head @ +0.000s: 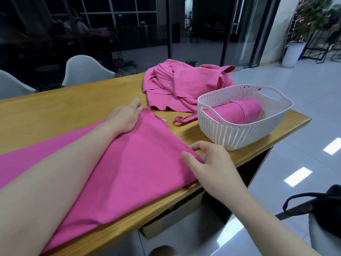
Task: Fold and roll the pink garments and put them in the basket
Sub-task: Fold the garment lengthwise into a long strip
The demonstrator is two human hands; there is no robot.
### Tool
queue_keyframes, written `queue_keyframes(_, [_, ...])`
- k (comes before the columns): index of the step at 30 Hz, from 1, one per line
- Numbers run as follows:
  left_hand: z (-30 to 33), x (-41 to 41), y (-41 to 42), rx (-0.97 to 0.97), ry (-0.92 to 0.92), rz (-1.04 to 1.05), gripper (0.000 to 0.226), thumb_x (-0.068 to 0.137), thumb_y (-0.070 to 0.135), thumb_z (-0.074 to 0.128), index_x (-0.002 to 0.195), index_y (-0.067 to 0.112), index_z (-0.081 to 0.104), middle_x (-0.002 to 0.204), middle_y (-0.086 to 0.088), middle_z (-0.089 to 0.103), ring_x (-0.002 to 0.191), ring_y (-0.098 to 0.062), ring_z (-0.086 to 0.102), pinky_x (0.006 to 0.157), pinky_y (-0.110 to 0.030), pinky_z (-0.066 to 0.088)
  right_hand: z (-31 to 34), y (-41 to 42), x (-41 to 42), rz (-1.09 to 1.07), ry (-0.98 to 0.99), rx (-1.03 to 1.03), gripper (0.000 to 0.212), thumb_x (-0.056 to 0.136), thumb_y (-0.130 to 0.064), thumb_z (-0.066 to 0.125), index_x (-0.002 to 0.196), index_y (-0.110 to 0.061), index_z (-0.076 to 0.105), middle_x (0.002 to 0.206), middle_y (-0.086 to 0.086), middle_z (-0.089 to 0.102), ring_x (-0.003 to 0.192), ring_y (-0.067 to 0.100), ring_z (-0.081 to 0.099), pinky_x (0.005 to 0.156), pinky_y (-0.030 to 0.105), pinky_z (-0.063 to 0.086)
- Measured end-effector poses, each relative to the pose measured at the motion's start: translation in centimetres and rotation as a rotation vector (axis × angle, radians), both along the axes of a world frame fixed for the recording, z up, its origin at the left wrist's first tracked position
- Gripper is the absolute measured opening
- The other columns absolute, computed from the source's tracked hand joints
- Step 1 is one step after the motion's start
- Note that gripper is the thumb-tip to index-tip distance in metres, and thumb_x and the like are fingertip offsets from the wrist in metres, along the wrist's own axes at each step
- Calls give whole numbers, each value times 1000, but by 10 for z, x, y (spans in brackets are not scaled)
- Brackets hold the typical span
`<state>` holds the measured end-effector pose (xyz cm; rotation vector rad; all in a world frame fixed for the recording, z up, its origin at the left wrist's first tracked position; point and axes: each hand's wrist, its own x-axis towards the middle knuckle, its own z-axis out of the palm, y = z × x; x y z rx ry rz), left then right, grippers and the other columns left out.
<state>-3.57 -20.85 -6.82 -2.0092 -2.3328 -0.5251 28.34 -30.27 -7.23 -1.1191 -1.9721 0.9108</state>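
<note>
The pink garment point(129, 163) lies flat beside the basket point(245, 133), long axis running away from it; my left hand point(125, 117) presses its far corner, fingers straight, my right hand point(208, 163) pinches the basket-side edge.

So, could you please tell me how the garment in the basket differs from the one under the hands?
The garment in the basket is rolled into a tight cylinder; the garment under the hands lies spread flat. The rolled one sits inside the white basket; the flat one lies on the wooden table, held by the left hand and right hand. Both are the same pink.
</note>
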Motion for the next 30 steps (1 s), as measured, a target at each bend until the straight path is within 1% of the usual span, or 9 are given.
queue_keyframes(5, [15, 10, 11, -28, -10, -8, 23, 110, 36, 32, 103, 15, 40, 98, -18, 63, 85, -38, 57, 76, -49, 47, 8, 0, -3, -97, -159, 110, 21, 94, -48, 64, 89, -28, 66, 54, -7, 51, 53, 9, 52, 48, 21, 34])
queue_keyframes(8, [9, 19, 17, -20, 10, 10, 20, 110, 34, 31, 102, 17, 39, 94, -13, 60, 81, -34, 54, 71, -44, 41, 6, -4, -4, -190, -247, 205, 16, 96, -46, 61, 98, -30, 63, 64, -10, 55, 60, 7, 53, 50, 19, 30])
queue_keyframes(12, [-3, 20, 19, 31, 24, 46, 17, 110, 36, 30, 100, 25, 39, 89, -5, 55, 79, -30, 50, 69, -40, 36, 4, -9, -2, -246, -346, 290, 17, 99, -42, 57, 107, -28, 60, 65, -14, 47, 60, 10, 42, 57, 31, 31])
queue_keyframes(15, [-4, 17, 20, 33, 18, 24, 17, 109, 39, 32, 102, 28, 43, 93, -4, 60, 82, -31, 53, 70, -40, 38, 7, -10, 2, -241, -402, 292, 18, 99, -43, 57, 107, -28, 59, 65, -18, 42, 55, 1, 36, 51, 17, 25])
queue_keyframes(16, [-4, 17, 20, 41, 18, 19, 17, 108, 39, 32, 103, 28, 44, 95, -5, 62, 83, -31, 54, 71, -40, 39, 7, -10, 2, -247, -419, 301, 18, 99, -43, 57, 106, -27, 60, 65, -18, 42, 55, 1, 36, 51, 17, 25])
queue_keyframes(19, [-5, 21, 18, 64, 17, 16, 19, 108, 38, 34, 104, 23, 46, 98, -9, 64, 82, -31, 54, 70, -41, 40, 9, -8, -2, -281, -504, 344, 22, 98, -44, 56, 95, -24, 63, 68, -12, 50, 61, 13, 42, 60, 31, 31])
queue_keyframes(23, [2, 27, 24, -8, 46, 19, 28, 108, 42, 37, 97, 18, 46, 105, -14, 64, 87, -32, 55, 72, -40, 38, 9, 0, -5, -345, -591, 424, 37, 96, -47, 58, 70, -22, 51, 63, -5, 53, 62, 27, 50, 63, 34, 30])
queue_keyframes(27, [-5, 31, 32, 31, -6, 27, 27, 108, 41, 39, 97, 18, 49, 109, -14, 67, 95, -37, 60, 74, -41, 43, -1, -2, 3, -370, -561, 543, 39, 90, -33, 70, 64, -22, 43, 52, -7, 41, 49, 25, 35, 60, 32, 30])
queue_keyframes(30, [-8, 29, 32, 83, -48, 4, 26, 106, 42, 42, 103, 19, 54, 104, -9, 68, 92, -33, 59, 77, -44, 50, -8, -4, 8, -361, -580, 599, 37, 89, -28, 71, 65, -20, 44, 49, -8, 39, 45, 26, 39, 61, 32, 32])
